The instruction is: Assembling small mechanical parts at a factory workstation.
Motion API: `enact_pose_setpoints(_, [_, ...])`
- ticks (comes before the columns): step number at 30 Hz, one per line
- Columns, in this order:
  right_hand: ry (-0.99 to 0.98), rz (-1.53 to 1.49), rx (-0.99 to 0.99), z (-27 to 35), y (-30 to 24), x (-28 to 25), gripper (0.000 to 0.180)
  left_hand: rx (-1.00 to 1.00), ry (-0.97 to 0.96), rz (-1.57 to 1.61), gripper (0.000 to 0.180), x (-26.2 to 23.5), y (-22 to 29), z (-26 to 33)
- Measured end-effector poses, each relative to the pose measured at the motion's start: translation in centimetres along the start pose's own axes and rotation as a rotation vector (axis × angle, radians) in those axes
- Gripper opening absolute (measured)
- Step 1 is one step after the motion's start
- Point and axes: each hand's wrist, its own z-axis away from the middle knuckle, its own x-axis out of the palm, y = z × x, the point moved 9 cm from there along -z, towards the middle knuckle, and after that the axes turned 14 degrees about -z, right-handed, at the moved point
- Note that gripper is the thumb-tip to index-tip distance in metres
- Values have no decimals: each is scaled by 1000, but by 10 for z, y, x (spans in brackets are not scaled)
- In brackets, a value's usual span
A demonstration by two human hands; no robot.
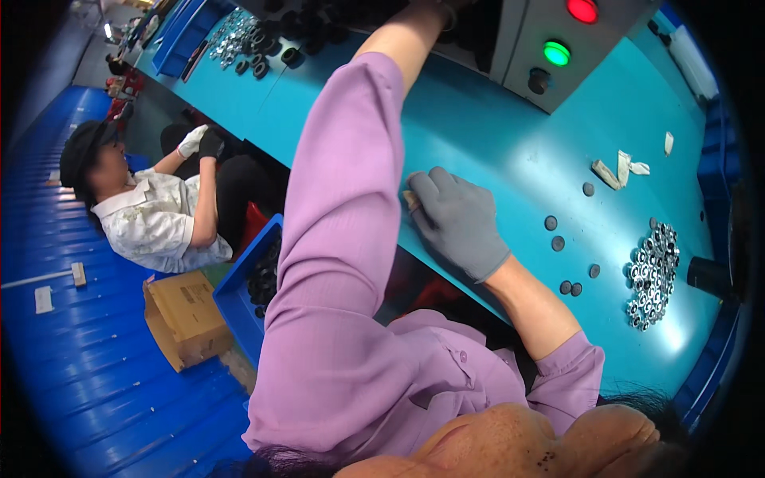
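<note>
My left arm, in a purple sleeve, reaches up to the top edge beside a grey machine box (518, 60). Only its wrist shows there; the hand itself is out of the picture. On the front part of the turquoise table (470, 135) rests my right hand (460, 219) in a grey glove. Its fingers are curled in, with a small tan patch at their tips; whatever they may hold is hidden. Several small black round caps (558, 243) lie to the right of this hand. Beyond them is a pile of shiny metal ring-like parts (653, 275).
The machine box carries a red light (582, 9), a green light (556, 53) and a black knob (539, 80). Crumpled whitish scraps (617, 171) lie at right. A blue bin (231, 291) of black parts and a cardboard box (187, 315) stand left. A co-worker (155, 211) sits farther left.
</note>
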Motion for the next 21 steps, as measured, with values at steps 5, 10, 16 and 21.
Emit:
enact_pose_setpoints(5, [11, 54, 148, 15, 36, -10, 17, 134, -675, -304, 42, 89, 44, 4])
enact_pose_setpoints(10, [-107, -122, -20, -4, -15, 20, 19, 12, -300, 70, 49, 91, 47, -17])
enact_pose_setpoints(16, [-66, -80, 77, 8, 17, 10, 19, -281, -129, 938, 45, -44, 44, 51])
enact_pose_setpoints(21, [-130, -19, 47, 6, 7, 14, 19, -568, -76, 1302, 43, -69, -51, 67])
